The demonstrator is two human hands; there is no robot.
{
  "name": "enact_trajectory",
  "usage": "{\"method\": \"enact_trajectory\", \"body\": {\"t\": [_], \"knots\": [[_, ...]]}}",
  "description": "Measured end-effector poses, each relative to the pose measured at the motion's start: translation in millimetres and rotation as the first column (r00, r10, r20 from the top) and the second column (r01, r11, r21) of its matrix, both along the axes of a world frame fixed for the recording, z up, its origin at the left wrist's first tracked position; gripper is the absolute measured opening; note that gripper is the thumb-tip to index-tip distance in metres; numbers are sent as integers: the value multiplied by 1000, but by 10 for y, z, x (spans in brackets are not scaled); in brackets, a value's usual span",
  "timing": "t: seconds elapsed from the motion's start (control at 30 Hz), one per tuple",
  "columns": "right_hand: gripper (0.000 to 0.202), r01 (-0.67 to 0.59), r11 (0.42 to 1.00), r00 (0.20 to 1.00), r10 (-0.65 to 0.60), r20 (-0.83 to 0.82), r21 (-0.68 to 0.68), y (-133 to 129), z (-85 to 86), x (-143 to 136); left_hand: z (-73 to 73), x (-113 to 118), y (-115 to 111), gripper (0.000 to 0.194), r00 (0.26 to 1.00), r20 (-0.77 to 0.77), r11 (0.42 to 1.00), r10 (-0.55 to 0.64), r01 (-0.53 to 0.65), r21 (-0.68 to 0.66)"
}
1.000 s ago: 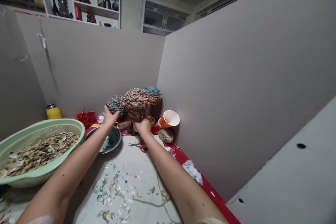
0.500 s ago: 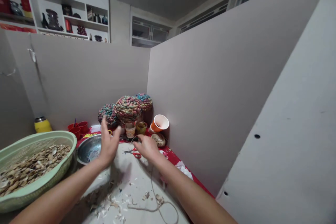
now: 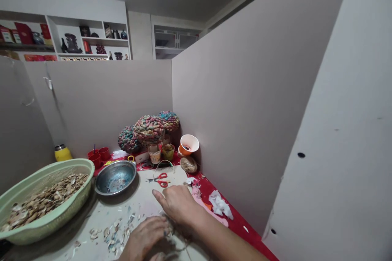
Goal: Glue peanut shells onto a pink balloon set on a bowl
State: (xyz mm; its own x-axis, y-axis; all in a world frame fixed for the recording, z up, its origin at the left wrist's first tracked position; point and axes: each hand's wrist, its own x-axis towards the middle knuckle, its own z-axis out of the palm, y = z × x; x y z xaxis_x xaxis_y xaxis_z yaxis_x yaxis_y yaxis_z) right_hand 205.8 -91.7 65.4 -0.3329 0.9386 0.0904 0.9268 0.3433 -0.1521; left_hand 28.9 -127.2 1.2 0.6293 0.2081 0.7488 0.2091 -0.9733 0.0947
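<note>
Left hand (image 3: 147,232): low over the worktop (image 3: 145,202), close beside the right; grip hidden, cannot tell.
Right hand (image 3: 179,202): palm down, fingers hidden; cannot tell whether it holds anything.
Scissors (image 3: 157,179): just beyond the right hand.
Surface: pale, strewn with shell scraps (image 3: 118,234), red cloth (image 3: 209,187) along the right edge.
Room: grey partitions (image 3: 245,110), white shelving (image 3: 61,12) behind.

One head-worn camera looks forward and down, close over the hands (image 3: 177,203), toward the partition corner (image 3: 172,85).
</note>
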Motion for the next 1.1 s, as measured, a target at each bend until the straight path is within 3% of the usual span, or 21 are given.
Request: {"method": "enact_trajectory", "body": {"t": [0.17,0.3,0.4,0.47,0.5,0.57,0.77,0.9,1.03,1.1], "knots": [[74,-50,999,999,50,12,17,76,-7,79,-28,-6,109,44,997,-69,988,-24,34,148],[46,-132,989,988,125,88,73,125,-37,53,40,-42,40,46,998,-61,987,-33,42,152],[24,-181,981,968,166,189,66,146,-75,-29,98,-33,-99,41,971,-144,970,-189,207,124],[32,-193,980,955,176,238,50,175,-99,-107,115,-3,-189,36,948,-131,946,-290,305,109],[35,-198,979,947,178,267,50,196,-110,-153,116,13,-228,33,948,-49,937,-314,318,144],[26,-222,974,921,196,336,40,245,-134,-262,109,38,-292,28,936,-27,927,-350,350,134],[28,-291,957,819,255,513,-10,340,-290,-768,139,-16,-391,29,949,14,946,-316,314,79],[16,-362,930,750,336,570,-72,295,-359,-1032,163,-60,-392,24,967,9,966,-253,253,49],[8,-446,891,792,437,428,-85,208,-232,-866,120,-50,-352,24,965,36,964,-261,258,60],[13,-406,912,847,397,354,-53,119,-184,-621,105,-48,-305,28,965,84,969,-248,248,6]]}}
